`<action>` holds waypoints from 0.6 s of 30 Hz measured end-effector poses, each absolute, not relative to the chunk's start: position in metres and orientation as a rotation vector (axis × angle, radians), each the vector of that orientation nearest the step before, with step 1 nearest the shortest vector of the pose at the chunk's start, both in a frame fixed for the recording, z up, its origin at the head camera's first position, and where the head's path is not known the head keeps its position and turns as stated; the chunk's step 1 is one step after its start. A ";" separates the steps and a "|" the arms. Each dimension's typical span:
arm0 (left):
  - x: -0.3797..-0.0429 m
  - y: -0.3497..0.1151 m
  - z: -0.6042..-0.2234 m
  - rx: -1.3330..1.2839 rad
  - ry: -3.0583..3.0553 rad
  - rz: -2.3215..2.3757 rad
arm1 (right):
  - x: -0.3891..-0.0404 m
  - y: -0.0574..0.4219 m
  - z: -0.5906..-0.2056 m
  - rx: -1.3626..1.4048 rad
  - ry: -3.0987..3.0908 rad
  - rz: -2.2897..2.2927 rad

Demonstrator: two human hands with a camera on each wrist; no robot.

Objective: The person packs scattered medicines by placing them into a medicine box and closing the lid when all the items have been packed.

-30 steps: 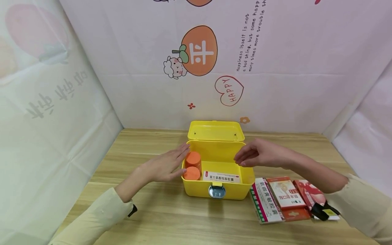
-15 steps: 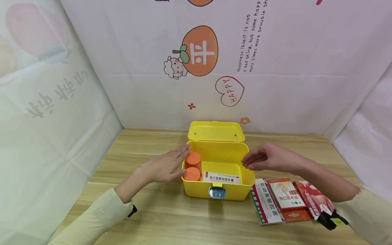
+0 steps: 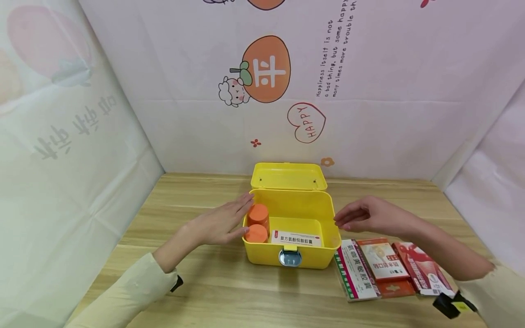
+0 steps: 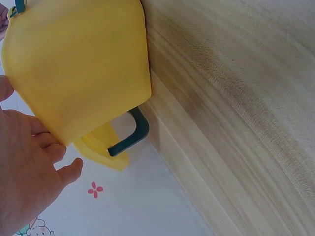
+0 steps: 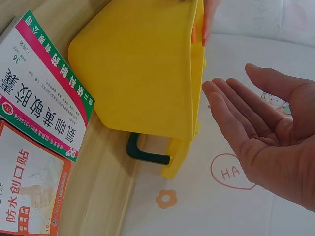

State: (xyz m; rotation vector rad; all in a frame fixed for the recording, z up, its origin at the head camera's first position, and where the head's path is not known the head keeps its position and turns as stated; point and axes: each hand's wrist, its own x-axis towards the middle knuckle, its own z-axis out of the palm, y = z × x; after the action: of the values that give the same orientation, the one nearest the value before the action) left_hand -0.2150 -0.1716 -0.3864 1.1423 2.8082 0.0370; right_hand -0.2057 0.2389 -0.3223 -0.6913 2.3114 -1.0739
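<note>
A yellow lidded box stands at the middle of the table, its lid tipped back. My left hand lies along its left rim with fingers extended; in the left wrist view its fingertips touch the box's edge. Two orange-capped bottles sit inside at the left end. Beside them lies a white medicine carton near the front wall. My right hand hovers just beyond the right rim. In the right wrist view its loosely bent fingers hold nothing.
Right of the box, flat on the wooden table, lie a white-and-green medicine carton, an orange-and-white bandage box and a red packet. My right forearm passes above them. A patterned white cloth hangs behind.
My right hand has moved rightward, from over the inside of the yellow box to outside its right rim. My left hand has stayed on the left rim.
</note>
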 end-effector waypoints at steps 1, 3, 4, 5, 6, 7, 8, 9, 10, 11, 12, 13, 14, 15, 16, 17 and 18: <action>-0.215 -0.172 -0.387 1.142 2.809 0.035 | -0.206 0.240 -0.323 -0.694 2.312 -1.077; -0.215 -0.172 -0.388 1.146 2.810 0.031 | -0.205 0.242 -0.323 -0.701 2.314 -1.081; -0.215 -0.172 -0.388 1.147 2.810 0.029 | -0.205 0.244 -0.324 -0.703 2.313 -1.083; -0.215 -0.172 -0.388 1.147 2.811 0.027 | -0.205 0.245 -0.324 -0.706 2.311 -1.087; -0.215 -0.172 -0.388 1.151 2.811 0.029 | -0.205 0.246 -0.325 -0.710 2.311 -1.090; -0.215 -0.172 -0.388 1.153 2.812 0.028 | -0.205 0.247 -0.326 -0.711 2.312 -1.092; -0.215 -0.172 -0.388 1.156 2.812 0.031 | -0.205 0.248 -0.326 -0.715 2.312 -1.094; -0.215 -0.172 -0.388 1.160 2.812 0.034 | -0.205 0.250 -0.327 -0.717 2.311 -1.096; -0.215 -0.172 -0.388 1.165 2.812 0.036 | -0.205 0.251 -0.328 -0.720 2.311 -1.097; -0.215 -0.172 -0.388 1.169 2.813 0.040 | -0.205 0.253 -0.329 -0.720 2.310 -1.099; -0.215 -0.173 -0.388 1.174 2.814 0.044 | -0.205 0.254 -0.330 -0.720 2.310 -1.101; -0.215 -0.173 -0.388 1.179 2.816 0.046 | -0.205 0.256 -0.332 -0.717 2.311 -1.101; -0.215 -0.173 -0.388 1.185 2.816 0.048 | -0.205 0.257 -0.333 -0.714 2.312 -1.101; -0.215 -0.173 -0.388 1.189 2.817 0.046 | -0.204 0.259 -0.334 -0.703 2.308 -1.106; -0.214 -0.173 -0.388 1.191 2.817 0.049 | -0.204 0.261 -0.335 -0.696 2.306 -1.111; -0.214 -0.173 -0.388 1.192 2.818 0.049 | -0.203 0.263 -0.336 -0.690 2.302 -1.119; -0.214 -0.173 -0.388 1.195 2.818 0.049 | -0.202 0.265 -0.337 -0.684 2.301 -1.124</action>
State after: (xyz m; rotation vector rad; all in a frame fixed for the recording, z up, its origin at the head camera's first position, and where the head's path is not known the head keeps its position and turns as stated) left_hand -0.2141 -0.1732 -0.3877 1.1948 2.8181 0.0492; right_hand -0.2024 0.2649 -0.3372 -0.6844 2.3006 -1.1241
